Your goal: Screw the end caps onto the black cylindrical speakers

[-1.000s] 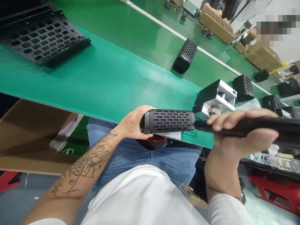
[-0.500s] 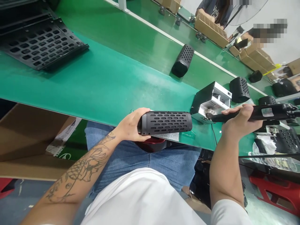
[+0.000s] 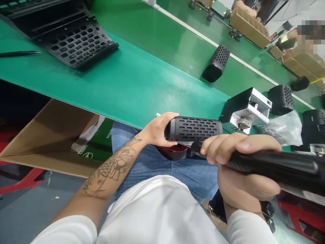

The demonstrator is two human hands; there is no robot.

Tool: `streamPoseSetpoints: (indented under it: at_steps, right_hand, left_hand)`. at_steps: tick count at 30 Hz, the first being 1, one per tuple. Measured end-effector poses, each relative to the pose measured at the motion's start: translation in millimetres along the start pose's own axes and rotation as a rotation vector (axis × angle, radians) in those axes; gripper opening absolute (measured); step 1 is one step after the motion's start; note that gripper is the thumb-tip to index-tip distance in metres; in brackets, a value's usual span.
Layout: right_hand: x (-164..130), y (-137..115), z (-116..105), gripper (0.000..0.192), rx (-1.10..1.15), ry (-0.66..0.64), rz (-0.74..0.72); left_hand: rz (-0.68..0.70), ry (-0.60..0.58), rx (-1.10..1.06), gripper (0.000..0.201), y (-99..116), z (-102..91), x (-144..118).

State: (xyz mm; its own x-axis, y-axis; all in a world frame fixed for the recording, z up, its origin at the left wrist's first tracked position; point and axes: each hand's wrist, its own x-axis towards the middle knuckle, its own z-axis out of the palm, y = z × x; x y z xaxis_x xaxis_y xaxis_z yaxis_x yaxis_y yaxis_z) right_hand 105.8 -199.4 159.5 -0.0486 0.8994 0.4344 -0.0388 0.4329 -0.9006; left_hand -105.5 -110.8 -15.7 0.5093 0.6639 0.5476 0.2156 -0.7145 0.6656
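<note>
At the table's front edge, my left hand [image 3: 161, 129] grips one end of a black perforated housing [image 3: 196, 128], which lies on its side. Around a black electric screwdriver [image 3: 276, 166] my right hand [image 3: 241, 159] is wrapped, close to the camera. The driver's thin bit points left, toward the held end of the housing near my left fingers; whether it touches cannot be made out. Behind my right hand stands a black and silver screw feeder [image 3: 246, 110].
Similar perforated housings [image 3: 217, 62] stand along the back. Flat slotted black panels [image 3: 76, 44] and a black pen-like tool [image 3: 20, 53] lie at left. A clear plastic bag [image 3: 284, 128] is beside the feeder. An open cardboard box [image 3: 58, 135] sits below the edge. Co-workers are across the line.
My right hand has brought the electric screwdriver from the screw feeder left and nearer to me, to the housing. My left hand keeps its grip. The camera view has shifted.
</note>
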Motion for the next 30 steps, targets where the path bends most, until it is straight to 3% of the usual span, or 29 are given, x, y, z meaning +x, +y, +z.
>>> streamPoseSetpoints:
  at_steps: [3,6,16,24,30]
  right_hand:
    - [12.9,14.5,17.8,0.033,0.118,-0.083,-0.147]
    - [26.1,29.2,20.6,0.031,0.148,-0.197,-0.207]
    - [31.2,46.6,28.7,0.022,0.108,-0.260,-0.166]
    - [24.9,57.3,27.4,0.033,0.092,-0.261,-0.175]
    - [27.6,57.2,24.9,0.025,0.187,-0.314,-0.127]
  left_hand:
    - [0.009,0.021,-0.007,0.103,0.9,1.7,0.0]
    - [0.003,0.037,-0.009,0.103,1.7,3.6,-0.1]
    - [-0.006,0.052,-0.010,0.100,1.2,5.9,-1.4]
    - [-0.016,0.048,0.006,0.099,2.7,6.9,-1.1]
    - [-0.048,0.033,0.003,0.099,3.4,6.5,-1.9]
